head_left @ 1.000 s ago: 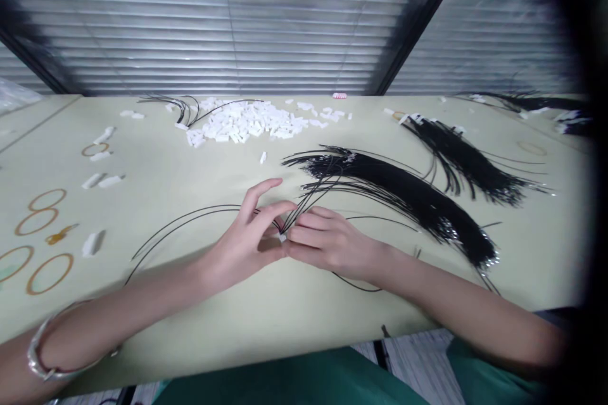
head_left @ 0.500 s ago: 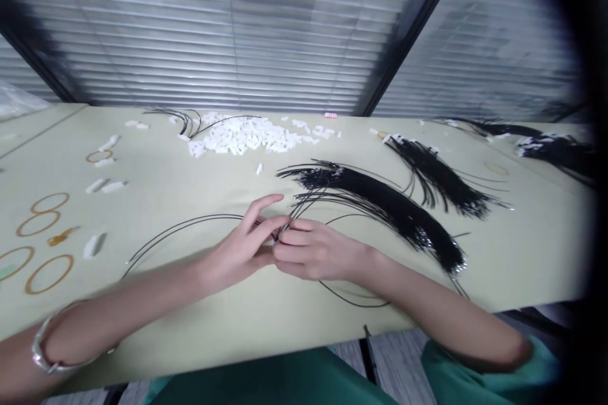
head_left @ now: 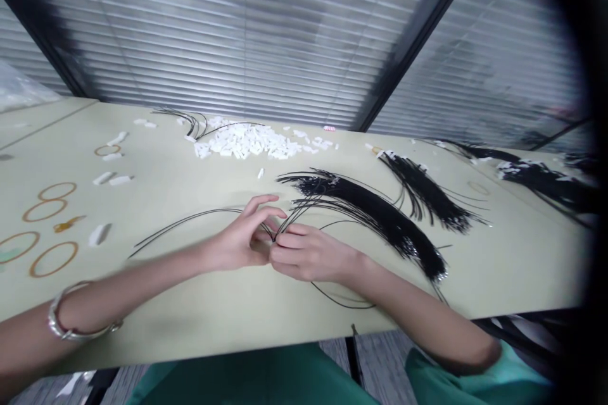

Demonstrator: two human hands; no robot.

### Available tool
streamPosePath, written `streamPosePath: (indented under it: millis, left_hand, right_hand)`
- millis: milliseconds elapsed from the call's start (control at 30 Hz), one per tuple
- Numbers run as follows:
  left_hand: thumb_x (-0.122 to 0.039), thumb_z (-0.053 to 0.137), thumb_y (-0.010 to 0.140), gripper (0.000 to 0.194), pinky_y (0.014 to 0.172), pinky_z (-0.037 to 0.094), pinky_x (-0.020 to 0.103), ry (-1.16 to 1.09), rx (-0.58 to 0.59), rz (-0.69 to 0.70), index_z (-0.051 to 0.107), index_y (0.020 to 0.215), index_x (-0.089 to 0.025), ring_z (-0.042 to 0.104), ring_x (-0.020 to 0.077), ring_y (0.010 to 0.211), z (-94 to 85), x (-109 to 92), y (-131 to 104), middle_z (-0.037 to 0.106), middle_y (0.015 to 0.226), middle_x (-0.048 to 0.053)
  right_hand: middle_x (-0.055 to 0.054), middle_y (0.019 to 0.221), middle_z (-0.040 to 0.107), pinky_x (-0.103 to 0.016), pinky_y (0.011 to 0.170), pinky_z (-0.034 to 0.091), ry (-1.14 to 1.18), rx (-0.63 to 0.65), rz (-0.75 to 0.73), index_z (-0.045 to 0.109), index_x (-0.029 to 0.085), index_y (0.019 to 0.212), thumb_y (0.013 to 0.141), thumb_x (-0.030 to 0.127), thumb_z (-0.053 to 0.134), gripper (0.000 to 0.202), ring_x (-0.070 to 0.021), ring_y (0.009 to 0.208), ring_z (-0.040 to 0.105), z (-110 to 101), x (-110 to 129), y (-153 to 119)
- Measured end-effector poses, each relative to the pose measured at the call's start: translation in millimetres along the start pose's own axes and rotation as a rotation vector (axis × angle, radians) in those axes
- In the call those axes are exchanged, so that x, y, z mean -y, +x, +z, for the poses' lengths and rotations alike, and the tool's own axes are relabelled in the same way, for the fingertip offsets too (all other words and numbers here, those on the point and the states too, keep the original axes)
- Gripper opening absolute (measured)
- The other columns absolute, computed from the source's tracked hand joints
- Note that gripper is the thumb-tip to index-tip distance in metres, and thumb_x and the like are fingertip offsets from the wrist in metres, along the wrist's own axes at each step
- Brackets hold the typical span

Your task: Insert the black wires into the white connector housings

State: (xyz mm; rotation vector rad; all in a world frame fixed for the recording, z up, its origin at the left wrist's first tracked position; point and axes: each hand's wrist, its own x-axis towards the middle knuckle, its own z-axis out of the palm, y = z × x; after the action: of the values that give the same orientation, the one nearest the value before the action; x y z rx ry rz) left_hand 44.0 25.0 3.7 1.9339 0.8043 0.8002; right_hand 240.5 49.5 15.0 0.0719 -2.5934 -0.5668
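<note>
My left hand and my right hand meet over the middle of the table. The right fingers are closed on a few thin black wires, which fan up and to the right from the fingertips. The left hand is curved round the same wires, its index and middle fingers raised and its lower fingers touching the right hand. Two wires arc out to the left behind the left hand. Just beyond the right hand lies a thick black wire bundle with silvery tips.
A pile of small white connectors lies at the table's back edge. Tan rubber bands and loose white pieces are on the left. More wire bundles lie at the right. Blinds stand behind the pale table.
The view has shifted slightly. My left thumb and fingers have spread a little, opening a gap that shows the wires between the hands. The right hand keeps its hold.
</note>
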Motion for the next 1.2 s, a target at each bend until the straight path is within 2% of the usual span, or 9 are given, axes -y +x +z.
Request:
streamPosePath:
  millis: [100,233,300,400,467,633,833,1033,1200]
  left_hand:
    - [-0.004,0.062,0.070,0.057,0.076,0.057,0.029,0.022,-0.001,0.009,0.042,0.119,-0.025,0.056,0.0125,0.096,0.9,1,-2,0.016,0.140,0.012]
    - [-0.007,0.060,0.072,0.054,0.082,0.056,0.031,0.063,-0.009,0.009,0.042,0.118,-0.025,0.055,0.0134,0.100,1.4,0,-3,0.018,0.140,0.010]
    - [-0.006,0.061,0.071,0.054,0.086,0.055,0.033,0.082,-0.009,0.012,0.042,0.118,-0.025,0.056,0.0130,0.099,1.6,-1,-3,0.019,0.140,0.010]
    - [-0.005,0.061,0.071,0.054,0.092,0.052,0.036,0.085,-0.006,0.017,0.042,0.118,-0.025,0.056,0.0122,0.099,2.0,-1,-2,0.021,0.140,0.009]
    - [-0.006,0.062,0.071,0.055,0.093,0.052,0.035,0.071,-0.004,0.016,0.041,0.119,-0.025,0.056,0.0118,0.099,2.3,-1,-3,0.020,0.140,0.009]
    - [-0.009,0.061,0.073,0.052,0.089,0.053,0.033,0.060,0.002,0.002,0.042,0.118,-0.026,0.056,0.0116,0.098,2.9,-2,-3,0.020,0.140,0.008]
    - [-0.006,0.059,0.073,0.048,0.087,0.053,0.033,0.069,0.012,0.012,0.043,0.115,-0.024,0.057,0.0126,0.096,2.5,-1,-4,0.021,0.141,0.009]
    - [-0.007,0.061,0.072,0.049,0.085,0.053,0.032,0.087,0.008,0.008,0.043,0.114,-0.024,0.056,0.0126,0.095,2.5,0,-3,0.021,0.141,0.009]
    - [-0.005,0.060,0.071,0.048,0.083,0.053,0.029,0.100,0.009,-0.007,0.043,0.112,-0.023,0.056,0.0114,0.094,2.8,-3,-2,0.022,0.140,0.008]
  right_hand:
    - [0.000,0.076,0.055,-0.028,0.070,0.043,0.079,0.062,0.073,0.057,0.016,0.077,0.089,0.010,0.046,0.017,-0.0127,0.077,0.049,-3,0,-3]
    - [-0.004,0.092,0.060,-0.027,0.070,0.044,0.199,0.205,0.261,0.058,0.015,0.102,0.089,0.005,0.042,0.023,-0.0152,0.086,0.050,-11,2,-5]
    - [-0.006,0.097,0.060,-0.028,0.073,0.044,0.278,0.264,0.327,0.056,0.014,0.107,0.089,0.005,0.042,0.025,-0.0161,0.090,0.050,-15,1,-4]
    - [-0.006,0.094,0.060,-0.030,0.080,0.044,0.431,0.314,0.395,0.058,0.014,0.096,0.091,0.008,0.041,0.019,-0.0145,0.087,0.051,-20,0,-2]
    - [-0.005,0.090,0.059,-0.030,0.082,0.043,0.522,0.301,0.451,0.059,0.015,0.091,0.091,0.012,0.041,0.018,-0.0140,0.086,0.052,-21,-2,0]
    - [-0.004,0.088,0.059,-0.028,0.075,0.043,0.627,0.267,0.583,0.059,0.017,0.089,0.091,0.016,0.044,0.015,-0.0138,0.082,0.052,-22,-1,1]
    - [-0.003,0.083,0.056,-0.024,0.062,0.038,0.601,0.329,0.553,0.059,0.016,0.089,0.092,0.015,0.041,0.019,-0.0119,0.072,0.049,-24,2,0]
    - [-0.004,0.084,0.058,-0.029,0.074,0.037,0.516,0.299,0.481,0.061,0.016,0.090,0.093,0.016,0.041,0.020,-0.0141,0.078,0.047,-28,0,1]
    - [-0.004,0.086,0.059,-0.030,0.073,0.033,0.403,0.341,0.471,0.062,0.017,0.091,0.091,0.011,0.043,0.020,-0.0160,0.081,0.045,-33,1,-1]
